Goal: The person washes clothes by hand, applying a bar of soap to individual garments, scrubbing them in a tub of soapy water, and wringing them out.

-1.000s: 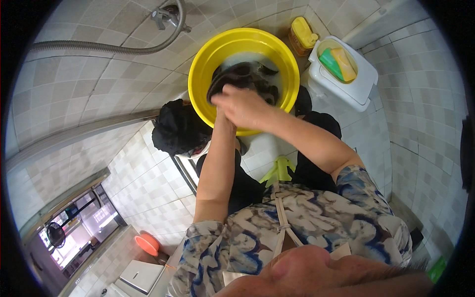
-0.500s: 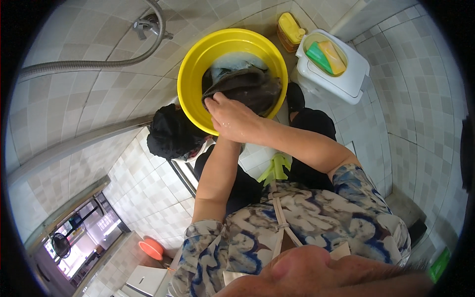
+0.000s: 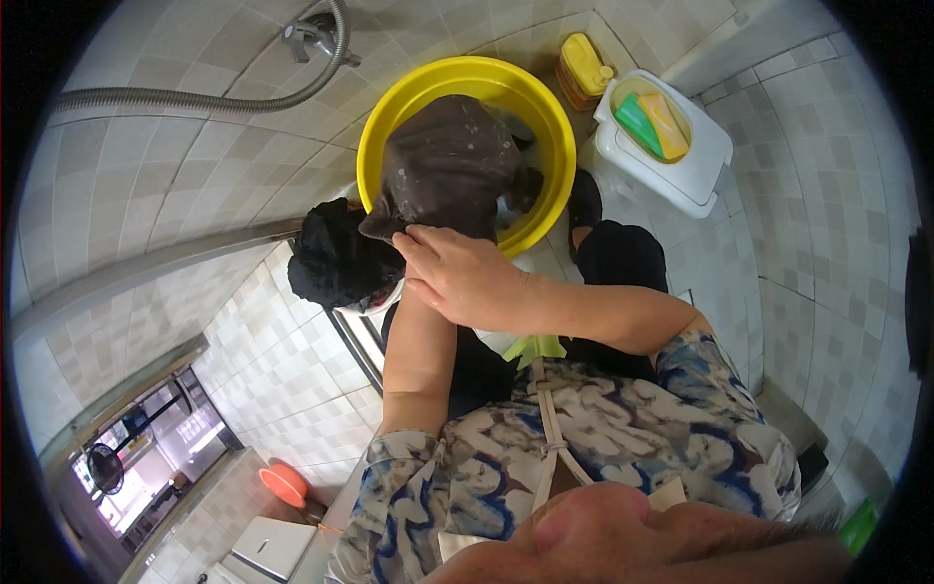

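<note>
A wet, dark brown garment (image 3: 448, 161) with specks of suds is bunched over the yellow basin (image 3: 561, 156), its near edge hanging over the rim toward me. My right hand (image 3: 465, 277) is closed at that near edge, the fingertips on the cloth, and crosses above my left wrist. From below comes my left forearm (image 3: 418, 365); my left hand is hidden beneath the garment and behind my right hand, so its fingers do not show. More dark cloth (image 3: 525, 190) and some cloudy water lie at the basin's right side.
To the left of the basin sits a heap of black clothing (image 3: 336, 255) on a white container. At the far right stand a yellow bottle (image 3: 584, 66) and a white lidded bin (image 3: 696, 161) with green and yellow blocks on top. A shower hose (image 3: 195, 98) hangs on the wall.
The brown garment has risen and spread over the basin's left and middle. My right hand has moved from inside the basin to nearer me, past the rim.
</note>
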### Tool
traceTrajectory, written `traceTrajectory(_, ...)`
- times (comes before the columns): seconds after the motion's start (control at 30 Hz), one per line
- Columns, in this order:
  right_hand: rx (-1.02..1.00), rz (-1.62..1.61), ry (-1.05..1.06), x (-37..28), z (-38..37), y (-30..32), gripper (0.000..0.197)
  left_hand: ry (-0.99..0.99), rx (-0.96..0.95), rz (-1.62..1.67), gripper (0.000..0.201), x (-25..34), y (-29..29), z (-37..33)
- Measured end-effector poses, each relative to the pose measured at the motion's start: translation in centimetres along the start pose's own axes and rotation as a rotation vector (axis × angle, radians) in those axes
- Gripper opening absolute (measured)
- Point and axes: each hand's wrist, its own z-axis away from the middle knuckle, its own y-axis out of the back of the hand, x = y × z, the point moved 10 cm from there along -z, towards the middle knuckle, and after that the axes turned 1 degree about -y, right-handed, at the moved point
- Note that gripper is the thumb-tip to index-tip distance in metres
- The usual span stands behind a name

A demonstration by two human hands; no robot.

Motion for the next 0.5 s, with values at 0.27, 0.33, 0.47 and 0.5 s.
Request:
traceTrajectory(0.27, 0.222, -0.024, -0.221, 8.2, -1.5, 10.4, 0.020, 0.023, -0.054, 0.055, 0.034, -0.9, -1.1, -2.3)
traceTrajectory(0.33, 0.311, 0.128, -0.456, 13.7, 0.6, 15.0, 0.021, 0.033, -0.065, 0.072, 0.034, -0.9, -1.3, -2.6)
traceTrajectory(0.47, 0.231, 0.843, -0.513, 22.8, 6.7, 22.5, 0.043, 0.062, -0.089, 0.098, 0.034, -2.0, -2.7, -3.5)
traceTrajectory(0.5, 0.227, 0.838, -0.505, 24.5, 7.7, 22.8, 0.043, 0.063, -0.087, 0.103, 0.034, -2.2, -2.7, -3.5)
